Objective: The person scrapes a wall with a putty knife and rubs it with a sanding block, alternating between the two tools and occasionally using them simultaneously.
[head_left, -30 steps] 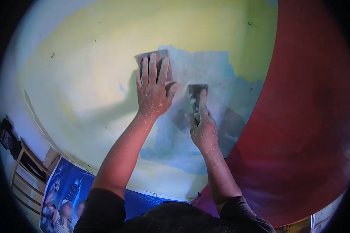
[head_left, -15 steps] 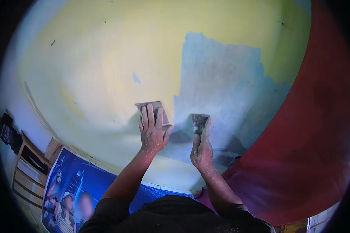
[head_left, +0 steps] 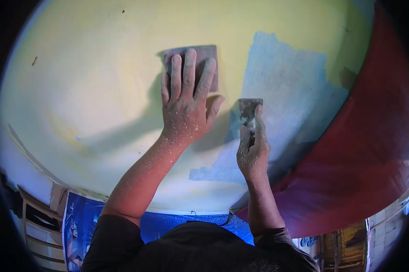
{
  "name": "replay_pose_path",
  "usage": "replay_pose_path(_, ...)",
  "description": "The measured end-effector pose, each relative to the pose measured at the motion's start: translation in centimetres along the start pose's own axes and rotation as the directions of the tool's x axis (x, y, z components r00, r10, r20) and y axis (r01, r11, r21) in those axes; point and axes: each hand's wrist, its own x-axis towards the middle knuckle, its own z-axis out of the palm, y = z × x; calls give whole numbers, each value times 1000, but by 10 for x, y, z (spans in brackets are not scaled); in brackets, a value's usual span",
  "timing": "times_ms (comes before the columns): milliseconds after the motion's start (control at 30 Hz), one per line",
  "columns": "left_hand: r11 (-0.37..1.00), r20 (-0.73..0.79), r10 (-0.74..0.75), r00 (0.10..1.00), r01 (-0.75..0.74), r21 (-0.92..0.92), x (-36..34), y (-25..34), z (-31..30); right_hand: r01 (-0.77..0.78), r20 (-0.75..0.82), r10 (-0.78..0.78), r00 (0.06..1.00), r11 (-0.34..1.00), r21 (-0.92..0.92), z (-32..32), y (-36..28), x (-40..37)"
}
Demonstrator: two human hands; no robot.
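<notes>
My left hand [head_left: 184,97] lies with fingers spread on a brownish sheet of sandpaper [head_left: 214,68], pressing it flat against the yellow wall [head_left: 100,68]; the thumb stands apart from the sheet. Lower and to the right, my right hand [head_left: 254,154] grips a scraper [head_left: 249,106] with a dark rectangular blade smeared with pale spots. Its handle is mostly hidden in the hand. The blade is at a pale blue patch [head_left: 286,77] with ragged edges. Pale dust and flecks cover both hands and forearms.
A dark red surface [head_left: 345,177] curves along the right. Below the wall lies a blue printed sheet [head_left: 168,226]. A wooden rack [head_left: 43,224] stands at lower left, and wooden furniture [head_left: 349,245] at lower right.
My left hand has moved up the wall with the sandpaper, which now sits straighter. My right hand and the scraper have also risen. The camera view has shifted.
</notes>
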Motion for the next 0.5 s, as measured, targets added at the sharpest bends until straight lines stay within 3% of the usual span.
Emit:
replay_pose_path(67, 1000, 66, 23, 998, -23, 5, -24, -5, 7, 31, -69, -34, 997, 999, -40, 14, 10, -19)
replay_pose_path(167, 997, 111, 70, 991, -66, -42, -83, 4, 29, -39, -73, 35, 997, 998, -52, 19, 22, -48)
replay_pose_path(300, 994, 154, 41, 987, -25, -103, -93, 18, 23, -120, -26, 119, 993, 992, -25, 12, 4, -45)
replay_pose_path(433, 993, 84, 118, 989, -116, -32, -29, 42, 22, 68, -84, -71, 994, 997, -42, -12, 7, 8)
replay_pose_path(500, 990, 6, 143, 990, -143, -1, 19, 51, 24, 57, -94, -61, 994, 998, -41, -26, -2, 38)
